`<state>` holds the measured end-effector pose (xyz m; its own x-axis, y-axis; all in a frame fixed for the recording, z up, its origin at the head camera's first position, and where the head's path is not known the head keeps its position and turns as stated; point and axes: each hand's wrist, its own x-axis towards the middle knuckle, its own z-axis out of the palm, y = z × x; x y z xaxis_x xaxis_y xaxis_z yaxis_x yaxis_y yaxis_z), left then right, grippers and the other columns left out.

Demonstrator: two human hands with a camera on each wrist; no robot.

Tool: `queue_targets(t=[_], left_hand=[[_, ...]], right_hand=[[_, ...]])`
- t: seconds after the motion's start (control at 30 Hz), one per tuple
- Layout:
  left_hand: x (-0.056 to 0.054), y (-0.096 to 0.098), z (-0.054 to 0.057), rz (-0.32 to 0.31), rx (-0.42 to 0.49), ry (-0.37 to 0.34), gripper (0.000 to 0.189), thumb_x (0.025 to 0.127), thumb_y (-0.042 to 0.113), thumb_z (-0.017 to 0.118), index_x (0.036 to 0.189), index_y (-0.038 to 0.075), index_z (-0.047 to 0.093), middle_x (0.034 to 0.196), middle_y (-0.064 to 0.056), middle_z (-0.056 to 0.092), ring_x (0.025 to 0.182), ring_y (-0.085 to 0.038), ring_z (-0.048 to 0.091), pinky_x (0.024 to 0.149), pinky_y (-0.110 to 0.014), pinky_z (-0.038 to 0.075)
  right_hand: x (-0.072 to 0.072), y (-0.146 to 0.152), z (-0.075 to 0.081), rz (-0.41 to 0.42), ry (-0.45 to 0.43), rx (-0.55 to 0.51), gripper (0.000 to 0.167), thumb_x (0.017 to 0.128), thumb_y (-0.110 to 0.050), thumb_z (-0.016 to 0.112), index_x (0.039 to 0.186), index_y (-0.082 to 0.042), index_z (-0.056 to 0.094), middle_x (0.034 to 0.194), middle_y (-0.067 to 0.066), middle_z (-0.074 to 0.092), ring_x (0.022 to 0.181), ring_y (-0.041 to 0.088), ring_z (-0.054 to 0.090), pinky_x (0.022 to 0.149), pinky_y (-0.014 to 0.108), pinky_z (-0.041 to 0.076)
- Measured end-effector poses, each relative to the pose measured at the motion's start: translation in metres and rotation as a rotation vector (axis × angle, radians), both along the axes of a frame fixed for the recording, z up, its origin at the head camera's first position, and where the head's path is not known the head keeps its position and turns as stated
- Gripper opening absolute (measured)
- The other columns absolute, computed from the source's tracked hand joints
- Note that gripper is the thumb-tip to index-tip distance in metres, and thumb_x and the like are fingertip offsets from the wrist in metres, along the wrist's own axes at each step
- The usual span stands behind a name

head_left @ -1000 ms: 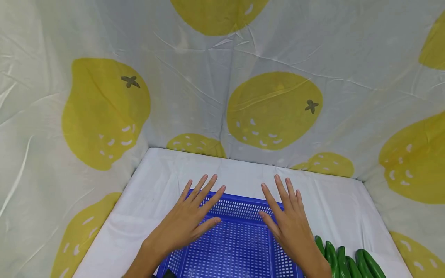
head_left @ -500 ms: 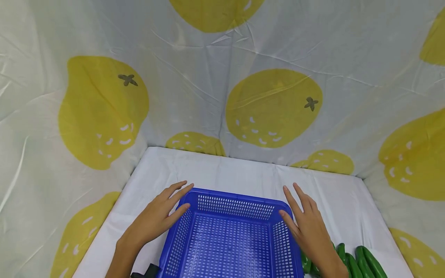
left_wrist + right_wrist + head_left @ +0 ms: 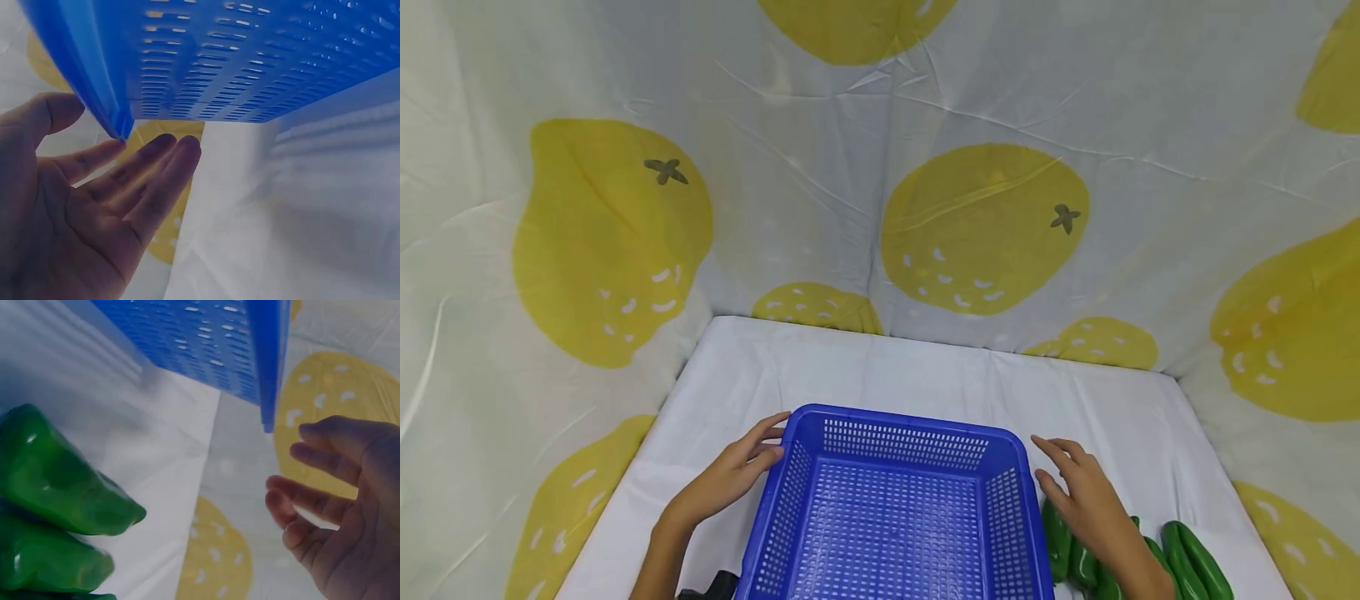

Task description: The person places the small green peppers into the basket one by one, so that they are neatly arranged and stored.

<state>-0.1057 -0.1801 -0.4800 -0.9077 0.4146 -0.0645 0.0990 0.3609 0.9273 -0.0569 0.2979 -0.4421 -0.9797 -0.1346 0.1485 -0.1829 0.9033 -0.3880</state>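
Note:
A blue plastic mesh basket [image 3: 910, 419] sits on the white cloth in the head view, its inside bare. At its far left corner is my left hand [image 3: 726, 482], thumb and fingertips right at the rim. The left wrist view has the thumb by the basket's rim [image 3: 109, 81] and the fingers extended beneath it. My right hand [image 3: 1086, 500] hovers just off the right rim, holding nothing. In the right wrist view, its relaxed fingers [image 3: 312, 497] are apart from the basket wall [image 3: 206, 350].
Several glossy green peppers [image 3: 1195, 562] lie to the right of the basket, partly behind my right forearm. A black object [image 3: 721, 585] shows beside the basket's near left. A lemon-print curtain [image 3: 820, 208] encloses the back and sides of the white surface [image 3: 925, 362].
Both hands have moved apart and down, from over the basket to outside its left and right rims. The basket stays in place.

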Motion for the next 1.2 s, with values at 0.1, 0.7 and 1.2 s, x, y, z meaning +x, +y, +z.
queue_targets(t=[0.1,0.7,1.2], left_hand=[[-0.001,-0.001,-0.007,-0.013,0.075,-0.093,0.050,0.107,0.019,0.045,0.154,0.013,0.029,0.143,-0.027,0.044,0.124,-0.041,0.054,0.094,-0.048,0.052],[-0.002,-0.005,-0.032,-0.052,0.239,-0.243,0.041,0.106,0.015,0.039,0.144,0.001,0.040,0.142,-0.027,0.040,0.110,-0.035,0.060,0.086,-0.045,0.056],[-0.001,-0.005,-0.033,-0.056,0.255,-0.226,0.042,0.105,0.014,0.040,0.144,-0.001,0.039,0.143,-0.031,0.038,0.112,-0.037,0.058,0.082,-0.049,0.057]], right_hand=[[-0.001,0.005,-0.004,-0.060,-0.081,0.009,0.041,0.089,-0.006,0.069,0.129,0.001,0.062,0.118,0.021,0.060,0.088,0.028,0.060,0.072,0.046,0.054],[-0.009,0.031,-0.035,-0.231,-0.514,-0.014,0.057,0.087,-0.022,0.074,0.122,0.016,0.049,0.091,0.018,0.066,0.084,0.035,0.064,0.071,0.052,0.052],[-0.016,0.030,-0.049,-0.239,-0.590,-0.010,0.051,0.083,-0.026,0.078,0.116,0.008,0.058,0.091,0.016,0.066,0.076,0.027,0.062,0.064,0.044,0.052]])
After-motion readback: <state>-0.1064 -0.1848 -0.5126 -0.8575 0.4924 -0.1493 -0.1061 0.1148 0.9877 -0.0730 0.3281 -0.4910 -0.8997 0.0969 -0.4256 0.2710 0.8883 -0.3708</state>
